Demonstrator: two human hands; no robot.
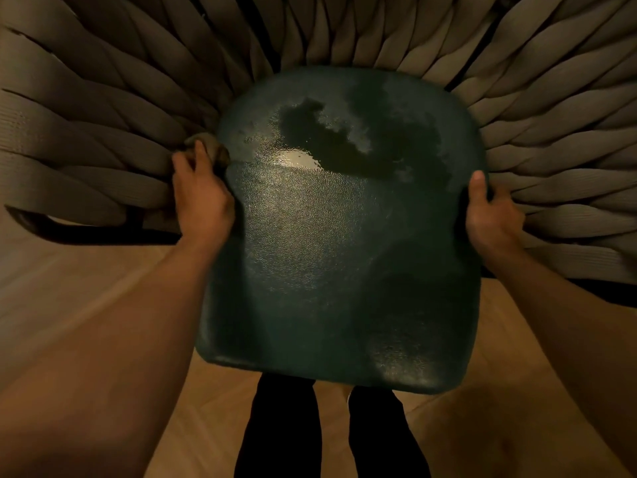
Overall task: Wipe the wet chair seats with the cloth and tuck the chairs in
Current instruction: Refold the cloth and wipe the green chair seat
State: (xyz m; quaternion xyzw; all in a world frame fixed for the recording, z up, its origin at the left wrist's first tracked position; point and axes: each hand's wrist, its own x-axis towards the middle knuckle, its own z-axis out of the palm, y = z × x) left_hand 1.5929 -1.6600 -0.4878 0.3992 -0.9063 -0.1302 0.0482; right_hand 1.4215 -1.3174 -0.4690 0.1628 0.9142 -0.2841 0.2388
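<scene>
A chair with a wraparound back of thick woven beige straps (pixel 103 108) stands on the wooden floor (pixel 86 305), and its dark green textured seat cushion (pixel 344 253) carries a wet pool on its far half. The right hand (pixel 489 215) has its grip on the cushion's right edge, thumb on top. The left hand (pixel 201 198) grips the left edge, holding a small bunched brownish cloth (pixel 213 148) against it.

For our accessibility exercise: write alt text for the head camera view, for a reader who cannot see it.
Two bare hands hold a dark green seat cushion by its side edges, water pooled on top; the left hand also holds a cloth, the right hand curls round the rim. Woven chair straps surround it.
</scene>
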